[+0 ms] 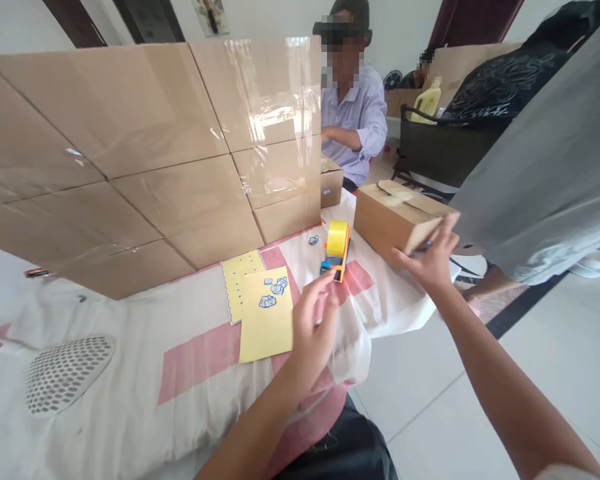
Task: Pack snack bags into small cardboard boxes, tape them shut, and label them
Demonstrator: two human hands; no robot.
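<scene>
Our right hand point(430, 260), fingers spread, touches the near end of the cardboard box point(393, 220) at the worktop's point(195, 380) right edge. Our left hand point(315, 320) is loosely curled, thumb and fingers apart, just beside the tape dispenser point(337, 250); we cannot tell whether its fingertip touches it. Left of that hand, the yellow sheets point(265, 323) overlap, with small blue-outlined cutouts point(275, 290) on top.

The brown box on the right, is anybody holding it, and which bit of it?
The right hand has its fingers spread across the near end of the brown box; whether it grips or only touches cannot be told.
</scene>
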